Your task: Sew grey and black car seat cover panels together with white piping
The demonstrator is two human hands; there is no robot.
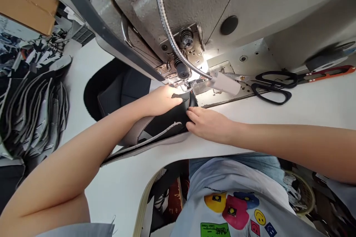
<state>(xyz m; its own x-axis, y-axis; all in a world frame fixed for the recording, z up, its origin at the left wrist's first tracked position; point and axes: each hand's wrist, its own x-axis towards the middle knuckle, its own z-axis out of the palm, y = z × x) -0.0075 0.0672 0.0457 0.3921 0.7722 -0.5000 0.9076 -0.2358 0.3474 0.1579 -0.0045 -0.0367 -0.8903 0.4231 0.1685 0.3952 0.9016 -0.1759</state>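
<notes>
A black leather-like panel [167,116] with grey backing lies folded on the white table, its far edge under the lit needle area of the sewing machine [191,63]. My left hand [158,100] presses on the panel just before the needle, thumb along the top and fingers curled over the far edge. From the right, my right hand [207,123] pinches the panel's side edge with the fingertips; the thumb is partly hidden. More of the dark piece [122,85] spreads behind my left forearm. The needle tip itself is hard to make out.
Black-handled scissors [274,87] lie on the machine bed, beside an orange-handled cutter [328,74]. A white lamp head [226,83] hangs close to the needle. Stacked grey-backed pieces [33,107] and a cardboard box [27,0] are at the left. A basket [306,196] stands below, right.
</notes>
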